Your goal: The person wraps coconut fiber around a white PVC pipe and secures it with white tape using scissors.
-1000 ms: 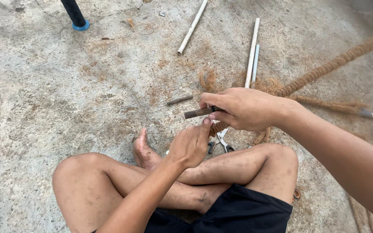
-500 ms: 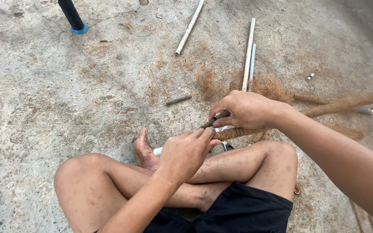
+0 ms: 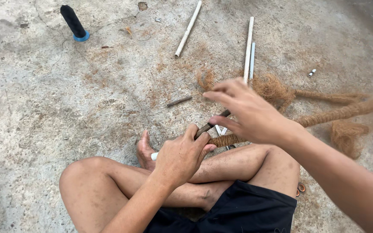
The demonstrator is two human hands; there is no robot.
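Observation:
I sit cross-legged on a concrete floor. My left hand [image 3: 181, 156] grips a white pipe [image 3: 154, 156] over my legs, just where a brown coir rope [image 3: 337, 114] wraps onto it. A dark thin stick [image 3: 210, 125] pokes up from under my left thumb. My right hand [image 3: 247, 111] hovers above it, blurred, with its fingers spread; the lowest finger is at the stick's upper end. The rope trails off to the right across the floor.
A black thread spool on a blue base [image 3: 74, 21] stands at the far left. Two white pipes [image 3: 188, 28] [image 3: 249, 47] and a thin pale-blue one [image 3: 252, 60] lie ahead. A short dark stick [image 3: 179, 101] and loose coir clumps [image 3: 273, 86] [image 3: 346, 131] lie nearby.
My right hand has opened from a closed grip on the dark stick and lifted, fingers spread. My left hand has closed further around the wrapped pipe. The rope has swung lower on the right.

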